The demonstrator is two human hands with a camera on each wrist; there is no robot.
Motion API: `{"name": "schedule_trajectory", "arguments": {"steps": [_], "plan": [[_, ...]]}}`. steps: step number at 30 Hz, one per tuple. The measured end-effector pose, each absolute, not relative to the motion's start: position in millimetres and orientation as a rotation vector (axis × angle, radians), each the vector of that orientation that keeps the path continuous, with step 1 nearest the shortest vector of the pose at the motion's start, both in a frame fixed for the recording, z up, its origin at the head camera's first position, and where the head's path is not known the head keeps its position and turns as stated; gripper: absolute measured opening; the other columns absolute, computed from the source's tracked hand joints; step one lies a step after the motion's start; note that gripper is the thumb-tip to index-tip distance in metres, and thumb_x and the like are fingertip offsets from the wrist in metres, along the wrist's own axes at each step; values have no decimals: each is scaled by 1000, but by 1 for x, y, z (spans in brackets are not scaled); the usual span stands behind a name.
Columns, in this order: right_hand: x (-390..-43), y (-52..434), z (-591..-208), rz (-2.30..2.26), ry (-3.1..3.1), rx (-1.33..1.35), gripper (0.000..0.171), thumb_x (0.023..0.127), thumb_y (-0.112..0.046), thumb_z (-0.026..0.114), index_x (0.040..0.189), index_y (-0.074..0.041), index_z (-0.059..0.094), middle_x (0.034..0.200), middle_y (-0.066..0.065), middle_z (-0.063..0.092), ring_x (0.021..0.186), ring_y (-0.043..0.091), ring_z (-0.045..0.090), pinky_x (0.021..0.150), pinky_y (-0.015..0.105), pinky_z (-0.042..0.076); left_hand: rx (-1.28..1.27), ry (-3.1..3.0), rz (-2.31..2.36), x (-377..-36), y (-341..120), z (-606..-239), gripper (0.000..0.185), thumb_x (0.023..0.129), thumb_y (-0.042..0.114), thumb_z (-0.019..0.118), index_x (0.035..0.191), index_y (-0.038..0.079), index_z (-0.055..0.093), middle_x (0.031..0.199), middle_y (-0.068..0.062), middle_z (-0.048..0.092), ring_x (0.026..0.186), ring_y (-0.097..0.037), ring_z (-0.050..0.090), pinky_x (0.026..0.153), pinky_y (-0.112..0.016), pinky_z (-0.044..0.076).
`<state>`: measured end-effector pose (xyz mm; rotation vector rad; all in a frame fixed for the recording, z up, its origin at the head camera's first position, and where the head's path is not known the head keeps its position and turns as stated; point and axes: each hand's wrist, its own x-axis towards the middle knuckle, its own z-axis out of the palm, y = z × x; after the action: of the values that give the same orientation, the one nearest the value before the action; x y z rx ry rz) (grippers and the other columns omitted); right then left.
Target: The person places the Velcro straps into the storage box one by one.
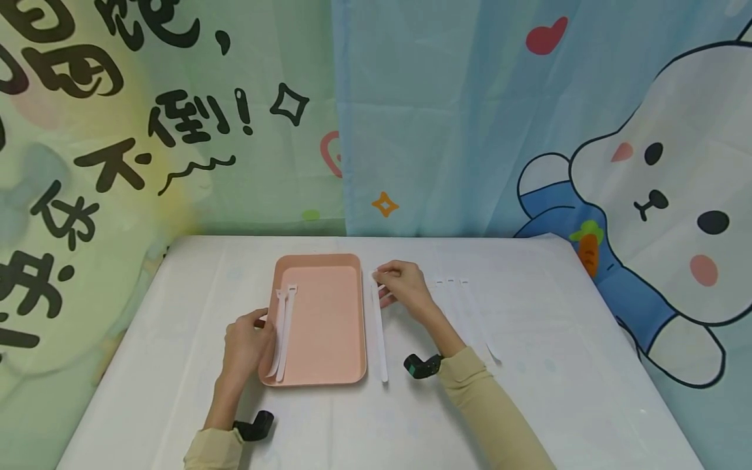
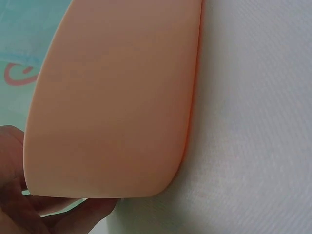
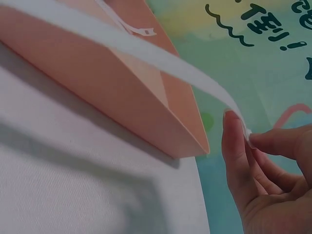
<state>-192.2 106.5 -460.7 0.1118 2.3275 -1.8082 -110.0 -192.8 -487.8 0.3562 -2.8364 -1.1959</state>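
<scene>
A pink rectangular tray (image 1: 329, 320) lies on the table, its long sides running away from me. Along its left side, two white cable ties (image 1: 287, 333) lie inside it, heads at the far end. My left hand (image 1: 243, 346) grips the left wall of the tray, with fingers at its edge in the left wrist view. Just right of the tray, my right hand (image 1: 407, 290) pinches another white cable tie (image 1: 380, 339) near its head, between thumb and fingertip. That strap hangs toward me beside the tray's right wall, and bends in an arc in the right wrist view.
More white cable ties (image 1: 451, 294) lie side by side on the white table (image 1: 564, 365), right of my right hand and hard to make out against the cloth. A printed curtain (image 1: 435, 130) hangs behind the table's far edge. Each wrist wears a black camera (image 1: 422, 367).
</scene>
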Motion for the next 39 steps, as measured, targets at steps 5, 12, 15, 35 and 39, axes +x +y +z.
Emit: {"name": "schedule_trajectory", "arguments": {"steps": [5, 12, 15, 35, 39], "plan": [[-193, 98, -460, -1831, 2315, 92, 27, 98, -15, 68, 118, 2, 68, 101, 20, 74, 65, 14, 67, 59, 32, 59, 344, -2814, -1199, -110, -193, -488, 39, 93, 8, 60, 128, -4, 69, 101, -29, 73, 67, -26, 64, 53, -29, 44], [-193, 83, -457, -1857, 2293, 56, 28, 97, -16, 69, 117, 3, 68, 95, 16, 75, 63, 14, 68, 57, 32, 59, 341, -2836, -1198, -110, -194, -490, 39, 96, 10, 58, 132, -2, 67, 106, -29, 73, 60, -20, 57, 49, -27, 40], [-193, 77, -458, -1885, 2259, 53, 27, 97, -15, 69, 116, 3, 68, 90, 15, 75, 62, 15, 67, 56, 32, 59, 337, -2838, -1203, -110, -194, -491, 40, 96, 11, 58, 133, -2, 66, 107, -29, 73, 57, -18, 54, 48, -28, 39], [-194, 35, -467, -1945, 2201, 44, 25, 96, -12, 68, 115, 5, 68, 88, 17, 75, 61, 15, 68, 61, 39, 61, 366, -2803, -1194, -110, -192, -491, 39, 93, 8, 60, 130, -2, 69, 104, -29, 74, 67, -25, 63, 52, -28, 43], [-194, 29, -471, -1925, 2236, 25, 25, 96, -12, 67, 113, 6, 68, 87, 18, 75, 59, 18, 70, 62, 43, 61, 368, -2801, -1196, -110, -193, -492, 40, 94, 9, 59, 131, 0, 68, 106, -28, 74, 67, -25, 60, 52, -29, 41]]}}
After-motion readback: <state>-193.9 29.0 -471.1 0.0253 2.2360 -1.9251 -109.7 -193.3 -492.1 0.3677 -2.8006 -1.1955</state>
